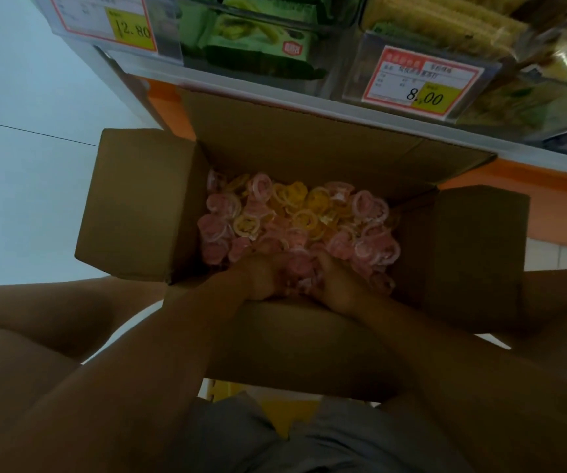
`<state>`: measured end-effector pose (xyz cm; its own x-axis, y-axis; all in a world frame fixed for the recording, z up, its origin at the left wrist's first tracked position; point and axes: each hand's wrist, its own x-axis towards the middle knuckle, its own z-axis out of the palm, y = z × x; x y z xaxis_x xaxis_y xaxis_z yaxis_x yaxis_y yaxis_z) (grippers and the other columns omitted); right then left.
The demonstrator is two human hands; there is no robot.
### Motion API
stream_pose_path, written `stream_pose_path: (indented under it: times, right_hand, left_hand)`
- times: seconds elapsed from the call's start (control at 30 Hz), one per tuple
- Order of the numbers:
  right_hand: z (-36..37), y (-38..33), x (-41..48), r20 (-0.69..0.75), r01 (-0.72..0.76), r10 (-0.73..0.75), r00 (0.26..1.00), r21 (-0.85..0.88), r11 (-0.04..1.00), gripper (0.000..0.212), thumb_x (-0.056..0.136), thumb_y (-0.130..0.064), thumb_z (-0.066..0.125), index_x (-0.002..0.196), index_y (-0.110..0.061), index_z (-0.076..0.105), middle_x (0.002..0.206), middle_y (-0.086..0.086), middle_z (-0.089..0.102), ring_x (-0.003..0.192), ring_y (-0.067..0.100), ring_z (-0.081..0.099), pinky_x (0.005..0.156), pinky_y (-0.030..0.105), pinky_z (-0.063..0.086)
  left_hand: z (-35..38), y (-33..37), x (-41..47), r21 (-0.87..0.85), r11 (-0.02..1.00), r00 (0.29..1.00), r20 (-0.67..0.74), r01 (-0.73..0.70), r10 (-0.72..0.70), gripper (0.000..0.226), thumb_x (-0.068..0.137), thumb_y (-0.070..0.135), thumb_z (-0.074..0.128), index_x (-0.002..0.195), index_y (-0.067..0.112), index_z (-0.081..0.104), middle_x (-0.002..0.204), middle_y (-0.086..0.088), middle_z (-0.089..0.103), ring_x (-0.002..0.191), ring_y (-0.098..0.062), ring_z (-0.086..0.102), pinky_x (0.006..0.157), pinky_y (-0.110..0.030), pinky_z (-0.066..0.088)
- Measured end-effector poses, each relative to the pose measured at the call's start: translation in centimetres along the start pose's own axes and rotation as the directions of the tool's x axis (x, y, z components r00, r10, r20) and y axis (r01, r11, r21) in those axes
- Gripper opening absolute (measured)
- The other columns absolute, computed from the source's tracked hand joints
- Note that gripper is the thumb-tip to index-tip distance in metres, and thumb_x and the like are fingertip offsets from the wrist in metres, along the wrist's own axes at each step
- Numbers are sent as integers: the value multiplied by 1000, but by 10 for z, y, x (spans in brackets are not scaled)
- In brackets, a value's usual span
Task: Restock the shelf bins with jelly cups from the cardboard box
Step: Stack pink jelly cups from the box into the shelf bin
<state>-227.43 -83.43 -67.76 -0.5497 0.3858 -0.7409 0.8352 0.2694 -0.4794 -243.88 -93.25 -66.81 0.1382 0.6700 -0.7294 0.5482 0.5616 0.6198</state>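
Inside cardboard box [145, 203], hands cupped around jelly cups [300, 274].

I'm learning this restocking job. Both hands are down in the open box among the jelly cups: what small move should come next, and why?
Probably close both hands and lift a scoop. The left hand and right hand sit cupped together in the pink jelly cups at the near wall of the cardboard box, and nothing has left the box yet.

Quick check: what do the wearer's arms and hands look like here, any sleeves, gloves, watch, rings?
Both arms are bare to the frame edge, with no sleeves showing. The left hand and right hand are ungloved. No watch, bracelet or rings can be seen, though the picture is dim and the fingers are partly buried. The only clothing in view is grey fabric at the bottom.
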Motion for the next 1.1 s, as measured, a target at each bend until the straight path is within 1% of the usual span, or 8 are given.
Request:
stream_pose_path:
  times: [0.2, 0.33, 0.43, 0.53, 0.6, 0.67, 0.8, 1.1]
  right_hand:
    - [-10, -12, 13, 186, 63, -31, 982, -168, 984, 87, 87, -45, 65, 153, -40, 7, 159, 4, 25, 139, 28, 35, 113, 33, 31]
    - [-8, -20, 26, 265, 23, 65, 962, -315, 949, 78, 91, -45, 59, 154, -29, 16, 151, 10, 39, 132, 30, 44, 108, 39, 38]
    - [-14, -25, 29, 273, 35, 35, 961, -247, 968, 68, 92, -36, 60, 151, -27, 28, 149, 7, 41, 130, 28, 45, 106, 35, 37]
    - [-17, -24, 29, 247, 51, -21, 969, -118, 992, 61, 85, -51, 58, 142, -36, 43, 149, 3, 38, 128, 26, 46, 107, 36, 39]
    - [-17, -20, 32, 237, 18, 2, 972, -82, 996, 70, 71, -65, 55, 137, -44, 44, 147, -2, 41, 123, 25, 50, 102, 35, 43]
    - [-14, -17, 35, 265, 7, 29, 964, -132, 991, 69, 79, -55, 61, 143, -44, 36, 145, -3, 40, 121, 26, 51, 95, 31, 44]
    - [-6, -18, 42, 318, 22, 46, 947, -206, 978, 65, 95, -36, 56, 151, -34, 24, 151, 6, 35, 127, 28, 46, 109, 38, 37]
    - [-30, -27, 32, 418, 130, 7, 909, -298, 946, 61, 95, -19, 59, 149, -25, 32, 148, 2, 40, 134, 21, 43, 97, 19, 33]
  left_hand:
    - [-3, -2, 4, 54, 993, 992, -70, 105, -101, 55, 102, 26, 47, 152, 16, 26, 158, -9, 26, 145, -26, 25, 116, -26, 17]
    - [-10, -3, 1, 20, 991, 988, -89, 130, -128, 50, 101, 25, 48, 148, 12, 35, 156, -10, 29, 143, -24, 26, 106, -17, 17]
    - [-17, -6, 0, 11, 987, 984, -77, 162, -161, 39, 98, 33, 51, 135, 19, 51, 141, -3, 49, 127, -22, 48, 103, -22, 35]
    - [-16, -8, 5, 28, 983, 983, -18, 183, -183, 31, 93, 38, 57, 120, 25, 61, 116, 3, 60, 107, -23, 61, 93, -34, 51]
    - [-16, -4, 8, 92, 985, 989, 23, 145, -148, 39, 87, 49, 62, 121, 28, 61, 120, 4, 60, 111, -21, 57, 96, -34, 47]
    - [-13, 1, 10, 163, 980, 991, 46, 116, -125, 52, 87, 54, 61, 133, 29, 54, 136, 1, 53, 121, -21, 50, 104, -35, 41]
    - [-8, 3, 17, 277, 954, 991, 41, 114, -130, 61, 95, 49, 53, 148, 24, 37, 154, -7, 36, 137, -28, 37, 112, -37, 32]
    - [-11, -5, 17, 263, 951, 983, 47, 160, -178, 60, 88, 57, 58, 139, 26, 50, 145, -9, 44, 125, -29, 47, 103, -33, 40]
